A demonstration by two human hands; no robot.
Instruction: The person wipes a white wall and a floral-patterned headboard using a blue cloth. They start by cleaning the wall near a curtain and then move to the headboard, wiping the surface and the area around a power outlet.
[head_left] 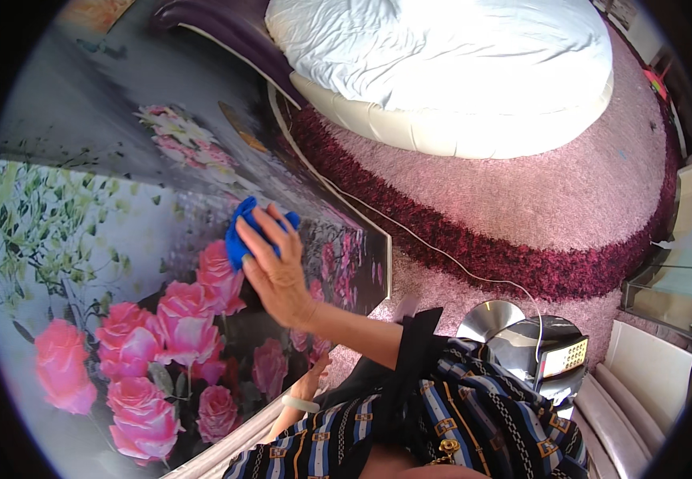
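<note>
I stand in the room, and nearest is the striped shirt [473,407] of the person, below and to the right of all the fingers. The left hand [308,383], with a pale bracelet [301,405] at its wrist, is low beside the bottom part of the wall [134,203]. Its fingers are partly hidden, so I cannot tell whether they grasp something or touch the wall.

Farther along the stretched arm is the right hand [278,279]. Its fingers grasp a blue cloth [238,247] and lie over it, with the cloth bunched between them and the wall. Below and to the left of these fingers, pink roses [134,407] are pictured on the wall.

To the right of both hands, well apart from the fingers, stands a lit screen [565,358]. A white cable [458,266] runs near it and crosses the pink rug [481,199]. Farthest, above and to the right of the right fingers, is a white bed [442,72] with a purple headboard [226,40].
</note>
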